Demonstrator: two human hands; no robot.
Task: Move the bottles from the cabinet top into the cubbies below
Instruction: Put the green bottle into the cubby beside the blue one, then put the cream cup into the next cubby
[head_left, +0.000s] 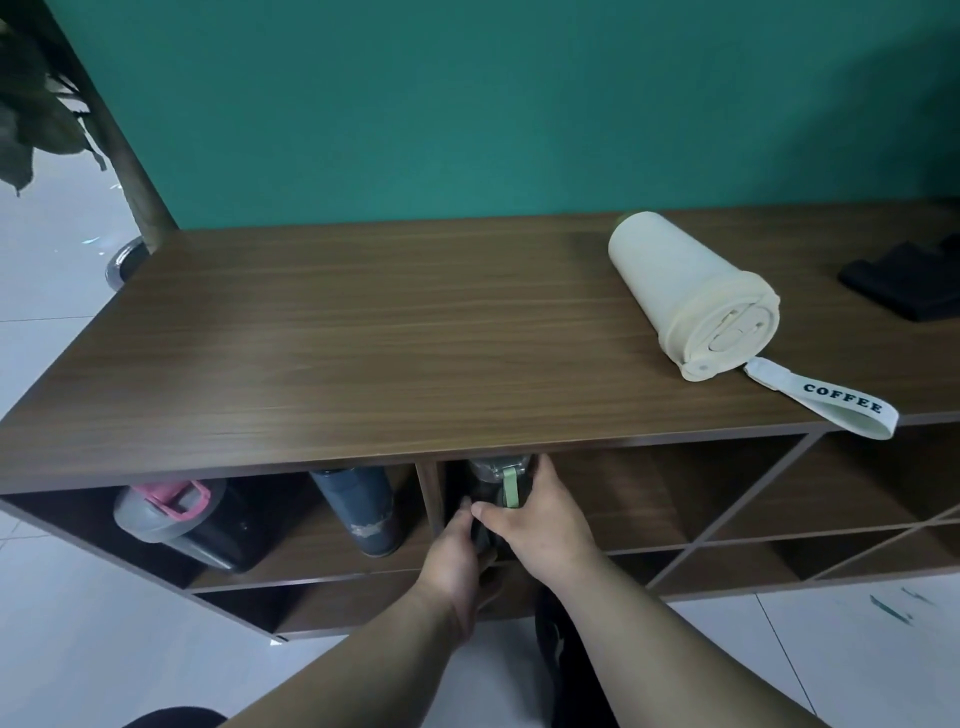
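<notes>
A cream coffee tumbler (685, 293) lies on its side on the brown cabinet top (363, 338), its "COFFEE" strap (836, 402) hanging over the front edge. In the middle upper cubby stands a dark bottle with a green lid tab (501, 480). My left hand (460, 558) grips its lower body. My right hand (540, 514) wraps its right side. The left cubby holds a dark bottle with a grey and pink lid (176, 514), leaning, and a scuffed blue bottle (361, 506).
A folded black cloth (904, 278) lies at the top's far right. A green wall stands behind the cabinet. A potted plant (36, 104) is at the far left. Open cubbies with diagonal dividers (753, 509) extend to the right. White tile floor lies below.
</notes>
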